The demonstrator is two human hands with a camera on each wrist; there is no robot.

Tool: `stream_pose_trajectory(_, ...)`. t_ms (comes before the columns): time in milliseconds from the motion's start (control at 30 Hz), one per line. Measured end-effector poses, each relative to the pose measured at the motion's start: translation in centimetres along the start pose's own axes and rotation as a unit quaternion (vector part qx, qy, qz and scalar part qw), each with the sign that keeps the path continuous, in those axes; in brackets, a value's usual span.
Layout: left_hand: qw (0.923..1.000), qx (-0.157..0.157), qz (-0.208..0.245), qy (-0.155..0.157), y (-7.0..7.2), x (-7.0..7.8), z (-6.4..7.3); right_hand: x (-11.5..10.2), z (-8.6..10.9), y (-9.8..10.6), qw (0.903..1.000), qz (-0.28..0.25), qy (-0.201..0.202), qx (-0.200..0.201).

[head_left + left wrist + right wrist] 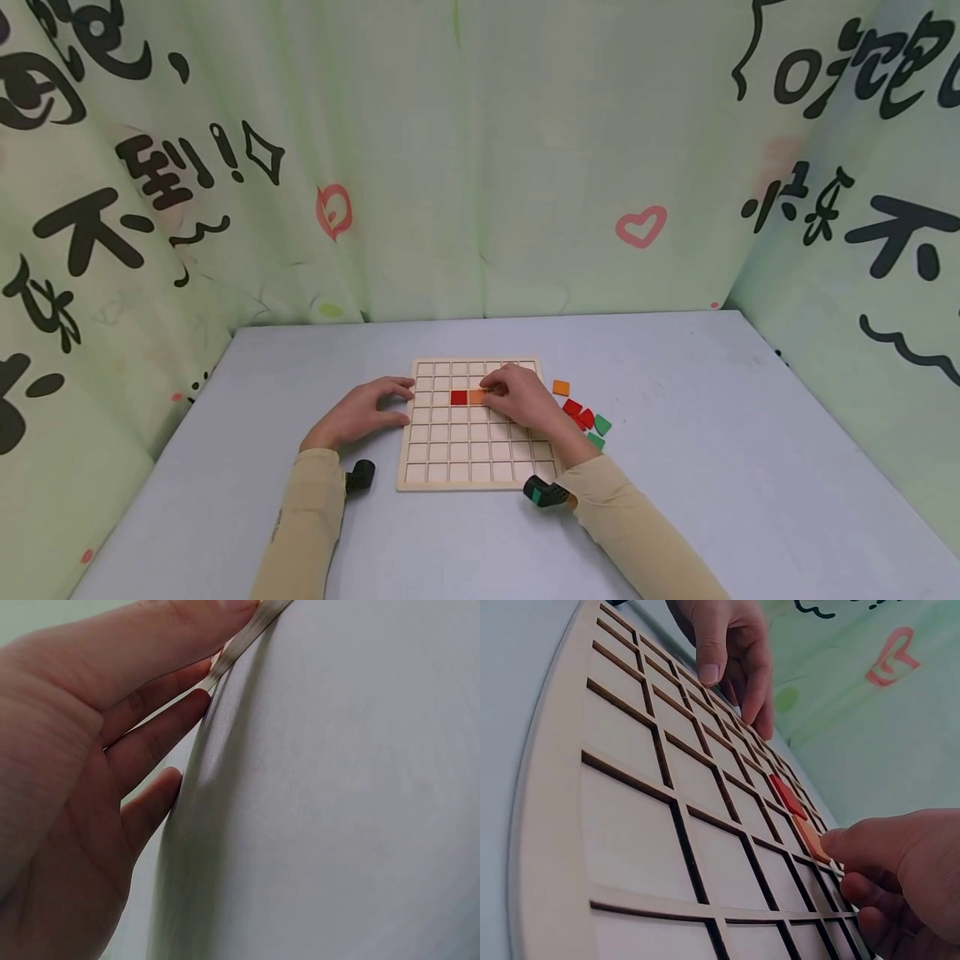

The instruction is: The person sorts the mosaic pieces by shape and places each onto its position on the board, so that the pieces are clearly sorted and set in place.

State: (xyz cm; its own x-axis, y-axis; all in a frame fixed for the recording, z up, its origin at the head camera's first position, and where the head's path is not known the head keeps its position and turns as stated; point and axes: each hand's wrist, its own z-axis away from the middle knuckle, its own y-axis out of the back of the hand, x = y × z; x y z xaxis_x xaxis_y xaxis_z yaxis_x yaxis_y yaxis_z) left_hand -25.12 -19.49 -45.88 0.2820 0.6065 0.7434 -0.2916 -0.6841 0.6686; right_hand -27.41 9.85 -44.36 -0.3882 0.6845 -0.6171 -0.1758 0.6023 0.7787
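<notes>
A pale wooden grid board (460,454) lies on the table, divided into square cells. In one cell of an upper row sits a red square tile (459,397). Directly to its right is an orange square tile (477,397), which my right hand (525,404) pinches at its right side. The right wrist view shows the thumb on the orange tile (808,838); the forefinger is mostly hidden behind it. My left hand (367,410) touches the board's left edge, thumb and fingers spread and loosely bent. The left wrist view shows those fingertips along the board's side.
Right of the board lie loose pieces: an orange square (561,387), several red pieces (572,407) and green pieces (602,425). Black wrist cameras hang below both wrists. A pale green curtain (420,167) with writing encloses the white table (712,400).
</notes>
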Motion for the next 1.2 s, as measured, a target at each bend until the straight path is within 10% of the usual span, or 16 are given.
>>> stream_pose_trajectory(1200, 1.0, 0.001, 0.003, -0.004, 0.0, 0.0, 0.0, 7.5, 3.9, 6.2, 0.9842, -0.017, -0.169, 0.05)
